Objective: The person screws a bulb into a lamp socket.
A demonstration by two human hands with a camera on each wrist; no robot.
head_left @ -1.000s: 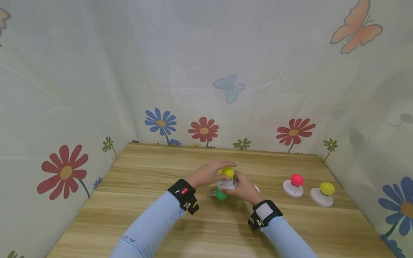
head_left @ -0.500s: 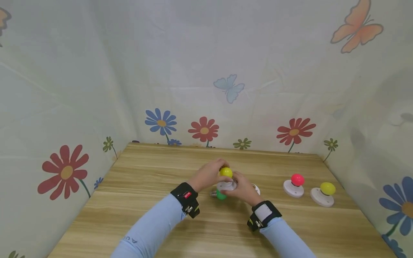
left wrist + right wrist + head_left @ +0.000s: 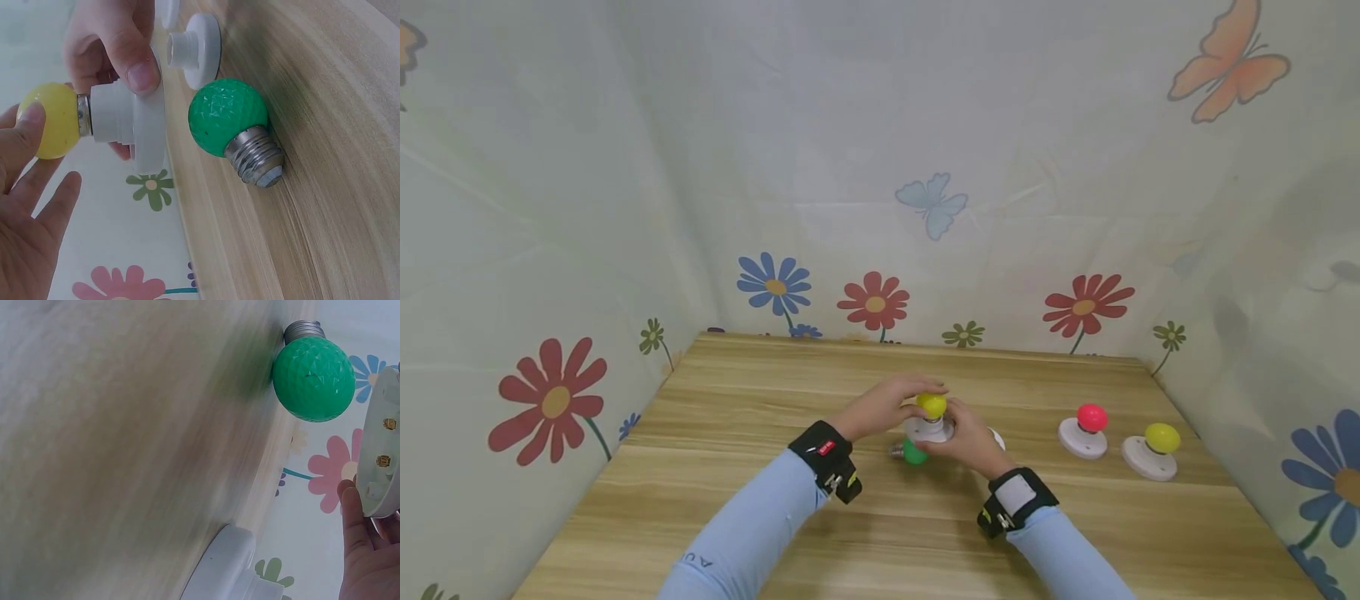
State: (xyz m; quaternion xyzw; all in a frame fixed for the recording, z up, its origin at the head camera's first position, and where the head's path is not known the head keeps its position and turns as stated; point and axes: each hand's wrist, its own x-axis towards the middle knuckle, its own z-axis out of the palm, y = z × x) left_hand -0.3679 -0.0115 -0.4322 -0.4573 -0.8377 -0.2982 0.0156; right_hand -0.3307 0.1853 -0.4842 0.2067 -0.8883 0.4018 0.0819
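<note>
My left hand (image 3: 880, 408) pinches a yellow light bulb (image 3: 56, 122) between thumb and fingers. Below it, a white lamp holder (image 3: 149, 134) is gripped at its rim by my right hand (image 3: 972, 442), raised off the table. The bulb's metal neck sits in the holder's mouth, with a strip of metal still showing. From the right wrist view the holder's underside (image 3: 378, 450) shows brass contacts. A green light bulb (image 3: 225, 115) with a bare screw end lies on the table just beneath the hands. Beside it stands another white lamp holder (image 3: 205, 53) without a bulb, mostly hidden behind my right hand in the head view.
To the right on the wooden table (image 3: 760, 392) stand two more white holders, one carrying a red bulb (image 3: 1092, 417), the other a yellow bulb (image 3: 1162, 437). A flower-printed curtain (image 3: 820, 167) encloses the table at the back and sides.
My left hand has turned back and forth at the yellow bulb, its fingers curling closer, then reaching over the top again. The right hand keeps the holder nearly in place.
</note>
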